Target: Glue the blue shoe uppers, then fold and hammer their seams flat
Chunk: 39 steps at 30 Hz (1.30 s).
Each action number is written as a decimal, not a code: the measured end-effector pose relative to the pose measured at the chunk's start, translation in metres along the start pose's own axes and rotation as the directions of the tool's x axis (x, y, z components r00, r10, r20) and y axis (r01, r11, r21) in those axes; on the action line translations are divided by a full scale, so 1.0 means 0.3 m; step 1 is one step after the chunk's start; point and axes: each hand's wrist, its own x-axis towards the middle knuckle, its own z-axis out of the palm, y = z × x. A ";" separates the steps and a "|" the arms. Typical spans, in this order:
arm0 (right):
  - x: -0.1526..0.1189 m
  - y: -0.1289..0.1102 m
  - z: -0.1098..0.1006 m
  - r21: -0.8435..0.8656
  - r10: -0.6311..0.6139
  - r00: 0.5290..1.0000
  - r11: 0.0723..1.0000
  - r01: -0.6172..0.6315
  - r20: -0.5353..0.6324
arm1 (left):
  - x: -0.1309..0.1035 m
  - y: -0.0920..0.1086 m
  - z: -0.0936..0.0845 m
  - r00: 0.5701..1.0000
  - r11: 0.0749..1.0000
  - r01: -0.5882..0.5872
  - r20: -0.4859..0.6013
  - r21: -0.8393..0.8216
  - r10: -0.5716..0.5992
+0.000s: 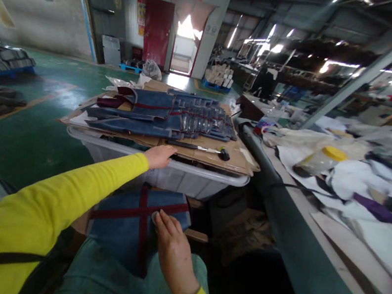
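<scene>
My left hand is stretched forward to the front edge of the cardboard on a grey plastic tub. Its fingers look extended and somewhat blurred, just below the dark handle of a hammer. Across my lap lies a blue fabric piece with crossing dark red straps. My right hand rests on this fabric beside the strap crossing, thumb and fingers closed on a small, pale, round piece. Several more blue fabric pieces with dark red straps are laid out on the cardboard.
To the right runs a long bench piled with white cloth scraps and a yellow-lidded jar. Clear plastic pieces lie on the blue fabrics. A dark red door stands behind, with loaded blue pallets on the green floor.
</scene>
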 end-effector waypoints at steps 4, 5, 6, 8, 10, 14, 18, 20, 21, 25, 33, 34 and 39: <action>-0.007 0.013 0.003 0.047 0.034 0.999 0.998 -0.033 -0.011 | 0.274 0.021 0.080 0.996 0.997 0.082 -0.040 0.002 -0.082; -0.006 0.016 0.004 0.057 0.038 0.999 0.998 -0.037 -0.008 | 0.315 0.032 0.096 0.993 0.994 0.111 -0.045 0.000 -0.111; -0.004 0.019 0.004 0.066 0.041 0.999 0.997 -0.040 -0.004 | 0.344 0.044 0.110 0.989 0.990 0.140 -0.048 -0.001 -0.140; 0.000 0.023 0.003 0.079 0.048 0.999 0.996 -0.048 0.001 | 0.369 0.070 0.129 0.982 0.984 0.180 -0.058 -0.004 -0.180; 0.004 0.023 0.000 0.087 0.049 0.999 0.995 -0.049 0.006 | 0.354 0.098 0.137 0.981 0.983 0.183 -0.066 -0.011 -0.184; 0.009 0.019 0.000 0.108 0.022 1.000 0.994 -0.024 0.022 | 0.220 0.128 0.119 0.986 0.985 0.163 -0.021 -0.048 -0.164; 0.005 0.017 0.006 0.102 0.009 1.000 0.995 -0.011 0.015 | -0.049 0.097 0.048 0.987 0.971 0.162 0.016 -0.176 -0.162; -0.007 0.016 0.005 0.091 0.002 1.000 0.996 -0.002 0.005 | -0.225 0.072 0.003 0.983 0.941 0.182 0.030 -0.285 -0.181; -0.015 0.014 0.002 0.086 -0.007 1.000 0.996 0.007 0.004 | -0.319 0.060 -0.017 0.977 0.922 0.212 0.052 -0.325 -0.206; -0.057 -0.005 -0.016 0.065 -0.032 0.999 0.997 0.032 -0.001 | -0.673 0.044 -0.057 0.912 0.823 0.408 0.211 -0.394 -0.351; -0.090 -0.037 -0.024 0.025 -0.049 0.999 0.998 0.049 0.019 | -1.012 0.144 -0.088 0.863 0.743 0.499 0.184 -0.447 -0.470; -0.091 -0.037 -0.024 0.025 -0.050 0.999 0.998 0.050 0.017 | -1.030 0.153 -0.084 0.859 0.752 0.507 0.171 -0.421 -0.483; -0.098 -0.035 -0.020 0.040 -0.050 0.999 0.998 0.051 -0.008 | -1.086 0.169 -0.040 0.855 0.816 0.511 0.259 -0.269 -0.450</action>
